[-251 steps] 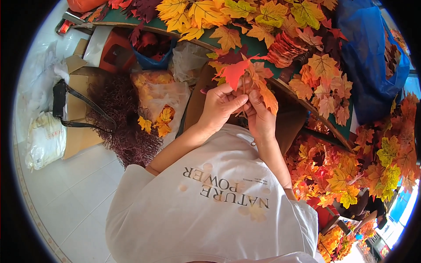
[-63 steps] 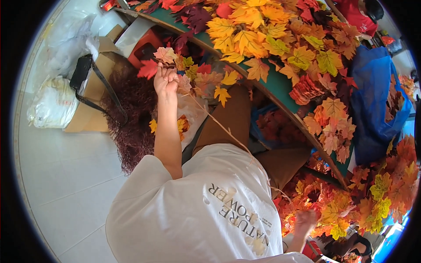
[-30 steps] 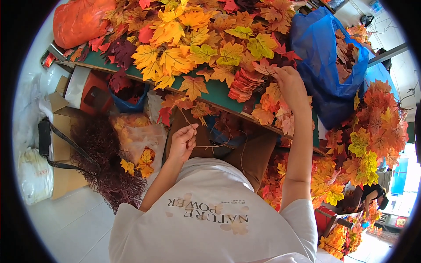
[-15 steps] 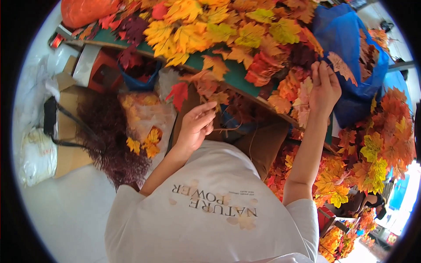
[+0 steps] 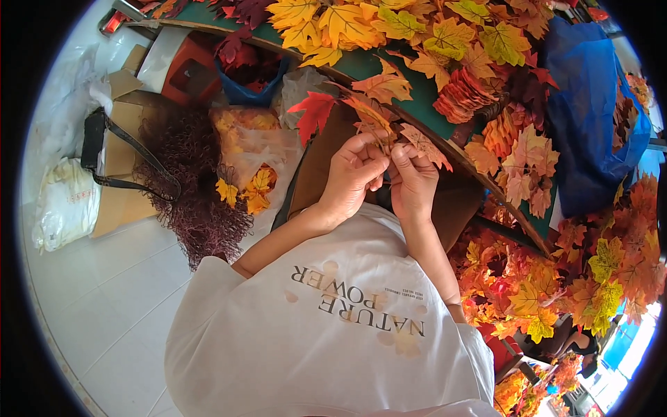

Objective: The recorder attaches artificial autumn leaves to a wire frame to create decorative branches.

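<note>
My left hand (image 5: pixel 353 174) and my right hand (image 5: pixel 412 182) meet in front of my chest, just below the green table edge (image 5: pixel 361 66). Together they pinch a small sprig of artificial maple leaves (image 5: pixel 368 111): a red leaf (image 5: pixel 314 111) sticks out to the left, orange and brown ones fan upward, and a pale brown leaf (image 5: pixel 421 142) lies over my right fingers. The stems are hidden between my fingertips. A stack of orange-red leaves (image 5: pixel 464 94) lies on the table just beyond my right hand.
Loose yellow and orange leaves (image 5: pixel 361 21) cover the green table. A blue plastic bag (image 5: pixel 590 111) of leaves hangs at the right. A dark red bushy bundle (image 5: pixel 198 187), cardboard boxes (image 5: pixel 121 153) and white sacks (image 5: pixel 66 201) sit on the floor at left. Leaf branches (image 5: pixel 549 292) pile at lower right.
My right hand came down from the leaf stack on the table with a leaf and joined my left hand at the sprig. The view tilted down slightly.
</note>
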`<state>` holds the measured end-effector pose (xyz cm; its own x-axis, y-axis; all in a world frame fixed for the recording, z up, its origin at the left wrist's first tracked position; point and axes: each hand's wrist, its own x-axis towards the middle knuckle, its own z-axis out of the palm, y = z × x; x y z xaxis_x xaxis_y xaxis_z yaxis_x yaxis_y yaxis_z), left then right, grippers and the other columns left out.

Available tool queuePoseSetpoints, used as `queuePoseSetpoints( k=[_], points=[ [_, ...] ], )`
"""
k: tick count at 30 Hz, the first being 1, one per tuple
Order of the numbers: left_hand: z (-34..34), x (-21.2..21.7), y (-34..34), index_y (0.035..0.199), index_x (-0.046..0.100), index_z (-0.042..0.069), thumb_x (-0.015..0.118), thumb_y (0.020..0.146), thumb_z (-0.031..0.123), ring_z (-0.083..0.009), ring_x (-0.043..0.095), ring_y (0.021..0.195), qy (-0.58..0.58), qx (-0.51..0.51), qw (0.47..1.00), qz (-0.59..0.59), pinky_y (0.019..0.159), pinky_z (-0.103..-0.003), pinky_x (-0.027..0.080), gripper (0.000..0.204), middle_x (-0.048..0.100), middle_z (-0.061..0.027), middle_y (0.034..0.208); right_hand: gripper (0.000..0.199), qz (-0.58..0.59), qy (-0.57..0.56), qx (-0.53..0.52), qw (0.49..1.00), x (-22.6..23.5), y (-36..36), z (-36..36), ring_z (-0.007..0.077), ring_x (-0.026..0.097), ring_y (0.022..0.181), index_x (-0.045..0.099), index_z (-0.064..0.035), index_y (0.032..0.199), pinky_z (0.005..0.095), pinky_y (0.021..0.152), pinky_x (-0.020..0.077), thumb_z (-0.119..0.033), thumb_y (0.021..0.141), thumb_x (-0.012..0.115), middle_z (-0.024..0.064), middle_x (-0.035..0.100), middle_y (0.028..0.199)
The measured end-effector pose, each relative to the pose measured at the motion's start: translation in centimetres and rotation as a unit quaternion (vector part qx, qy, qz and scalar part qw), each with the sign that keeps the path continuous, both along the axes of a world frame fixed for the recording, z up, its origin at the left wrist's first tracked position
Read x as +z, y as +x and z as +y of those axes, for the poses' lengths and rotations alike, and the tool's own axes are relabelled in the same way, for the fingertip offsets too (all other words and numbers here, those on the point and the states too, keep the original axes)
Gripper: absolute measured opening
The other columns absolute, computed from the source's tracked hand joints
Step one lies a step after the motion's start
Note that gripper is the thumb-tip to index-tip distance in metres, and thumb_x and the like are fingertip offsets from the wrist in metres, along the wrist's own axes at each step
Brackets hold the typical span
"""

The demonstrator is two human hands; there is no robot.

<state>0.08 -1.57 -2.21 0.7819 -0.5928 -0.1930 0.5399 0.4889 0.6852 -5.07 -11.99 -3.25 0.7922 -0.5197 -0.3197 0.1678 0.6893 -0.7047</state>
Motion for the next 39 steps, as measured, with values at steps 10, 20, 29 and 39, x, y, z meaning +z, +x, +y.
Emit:
queuePoseSetpoints(
  k=[10, 20, 29, 39],
  points=[
    [-0.3, 0.5, 0.2, 0.118, 0.053, 0.001, 0.061, 0.082, -0.001, -0.0039, 0.046, 0.055, 0.031, -0.011, 0.999, -0.011, 0.046, -0.018, 0.037, 0.037, 0.053, 0.0014, 0.074, 0.010, -0.040, 0.033, -0.002, 0.999, 0.0, -0.2, -0.3, 0.0122, 0.061, 0.083, 0.062, -0.0078, 0.095, 0.0250, 0.074, 0.0548, -0.005, 0.085, 0.063, 0.0023, 0.063, 0.093],
    [-0.4, 0.6, 0.4, 0.116, 0.056, 0.002, 0.061, 0.080, -0.002, -0.0028, 0.045, 0.054, 0.067, -0.026, 0.997, -0.036, 0.046, -0.016, 0.036, 0.036, 0.054, 0.0019, 0.073, 0.003, -0.020, 0.099, 0.004, 0.995, 0.0, -0.2, -0.2, 0.0104, 0.061, 0.079, 0.058, -0.0088, 0.085, 0.0226, 0.072, 0.0531, -0.009, 0.088, 0.060, 0.0021, 0.062, 0.088],
    [-0.5, 0.5, 0.4, 0.115, 0.056, 0.001, 0.062, 0.079, -0.004, -0.0027, 0.045, 0.054, 0.073, -0.034, 0.996, -0.039, 0.047, -0.017, 0.037, 0.037, 0.054, 0.0021, 0.073, 0.004, -0.021, 0.091, 0.006, 0.996, -0.4, -0.2, -0.2, 0.0095, 0.061, 0.078, 0.058, -0.0087, 0.086, 0.0216, 0.069, 0.0527, -0.011, 0.089, 0.059, 0.0019, 0.062, 0.087],
    [-0.4, 0.4, 0.5, 0.117, 0.055, 0.002, 0.060, 0.079, -0.006, -0.0027, 0.044, 0.055, 0.084, -0.026, 0.995, -0.039, 0.047, -0.017, 0.035, 0.039, 0.052, 0.0025, 0.073, 0.003, -0.028, 0.080, 0.021, 0.996, -0.8, -0.2, -0.1, 0.0087, 0.060, 0.077, 0.059, -0.0063, 0.088, 0.0213, 0.069, 0.0532, -0.009, 0.088, 0.060, 0.0013, 0.062, 0.087]
  ],
)
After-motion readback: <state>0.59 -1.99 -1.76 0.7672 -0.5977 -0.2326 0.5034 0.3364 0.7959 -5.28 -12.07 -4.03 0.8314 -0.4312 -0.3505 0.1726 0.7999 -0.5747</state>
